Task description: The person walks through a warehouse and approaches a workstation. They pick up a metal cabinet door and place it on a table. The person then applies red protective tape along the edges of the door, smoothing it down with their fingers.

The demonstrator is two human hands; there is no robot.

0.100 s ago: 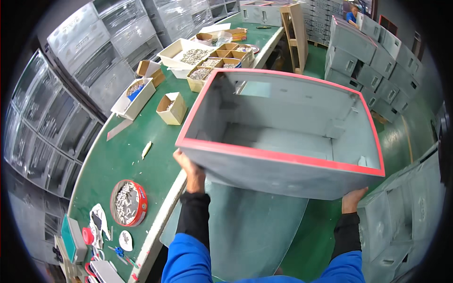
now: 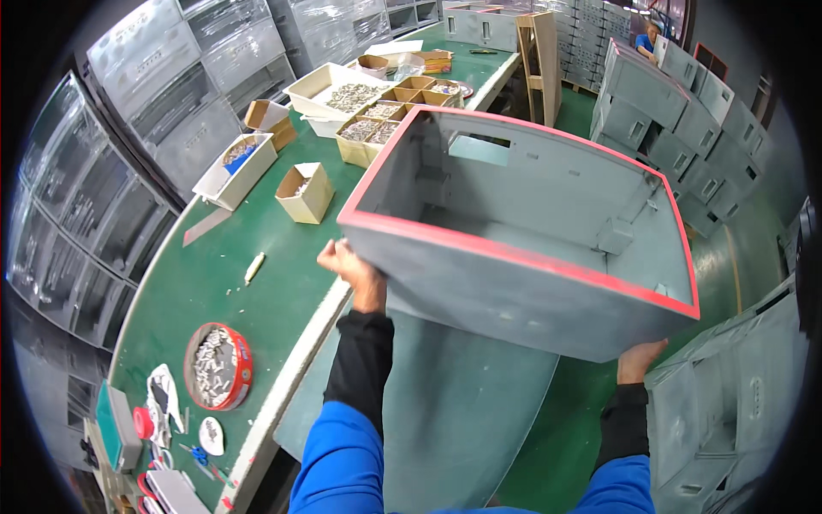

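A large grey metal box [image 2: 505, 287] with an open top and a red strip along its rim hangs in front of me, its left end higher than its right. My left hand [image 2: 358, 272] is closed at the lower left corner, with curled fingers partly showing. At the lower right corner, my right hand [image 2: 638, 361] grips from below, and the box hides part of its fingers. Inside, small brackets and a rectangular cut-out in the far wall can be seen.
On the green worktable [image 2: 291, 283] stand a red round tub [image 2: 242, 368] of small white pieces, a small carton [image 2: 306, 195] and a divided box [image 2: 360, 152] of hardware. Scissors [image 2: 202, 458] lie nearby. Stacked grey cabinets [image 2: 642, 90] and a co-worker [image 2: 648, 41] are at far right.
The left end of the box has risen, and the box tilts more down to the right. My left hand has moved up with it; the right hand stays at its corner.
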